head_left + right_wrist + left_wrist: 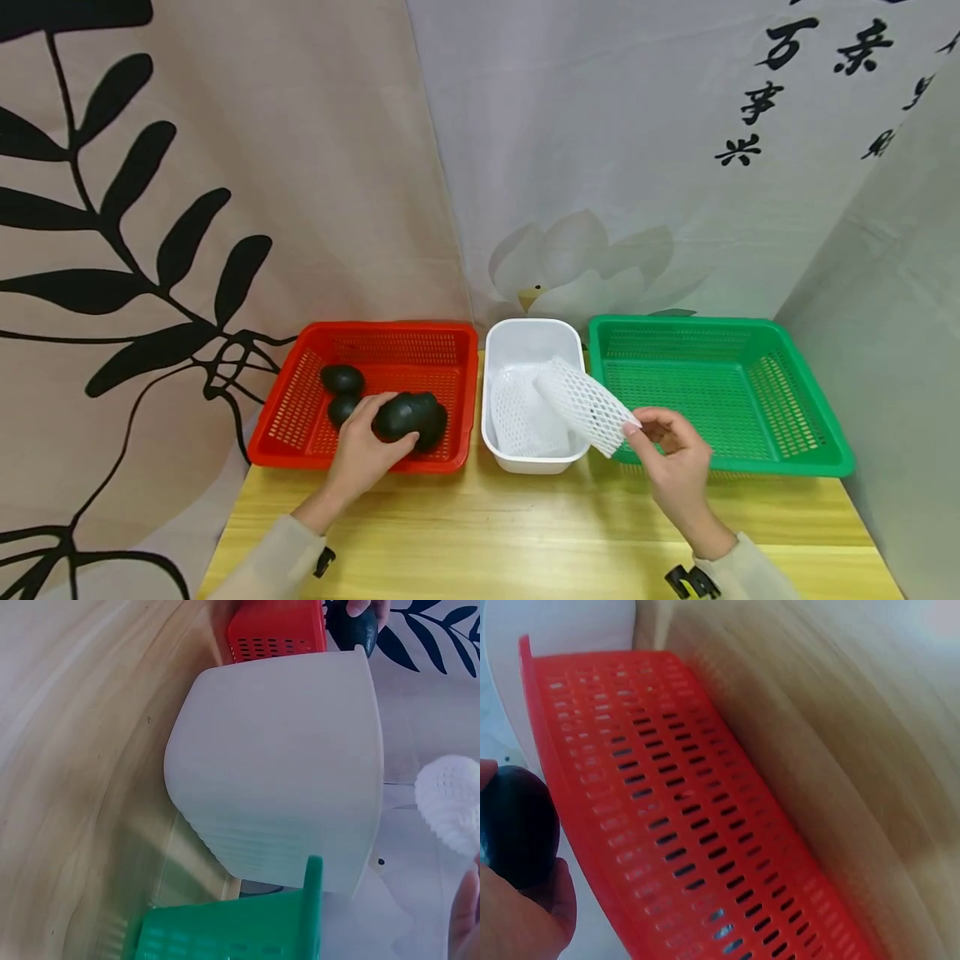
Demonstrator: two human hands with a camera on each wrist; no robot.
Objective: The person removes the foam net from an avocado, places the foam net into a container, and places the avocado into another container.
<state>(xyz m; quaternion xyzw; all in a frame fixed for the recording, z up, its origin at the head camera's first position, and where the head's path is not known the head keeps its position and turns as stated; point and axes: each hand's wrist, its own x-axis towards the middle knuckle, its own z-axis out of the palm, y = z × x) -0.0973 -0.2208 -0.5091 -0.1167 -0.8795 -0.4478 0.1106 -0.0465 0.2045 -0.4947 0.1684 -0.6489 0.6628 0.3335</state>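
My left hand (367,446) grips a dark green avocado (402,415) between thumb and fingers, over the red basket (262,450). In the left wrist view, the same avocado (519,825) shows beyond the basket's rim. More dark avocados (342,380) lie in the basket, one partly hidden behind the held one. With thumb and fingertips, my right hand (675,458) pinches one end of a white foam net sleeve (588,404). The sleeve's other end reaches over the white bin (534,467), where more white netting (517,408) lies. The right wrist view catches the sleeve's rounded end (450,796).
A green basket (817,400) stands at the right, beside the white bin. All three containers sit in a row along the back of a wooden table (510,533). Behind them hangs a printed cloth (360,167) with black leaves and characters.
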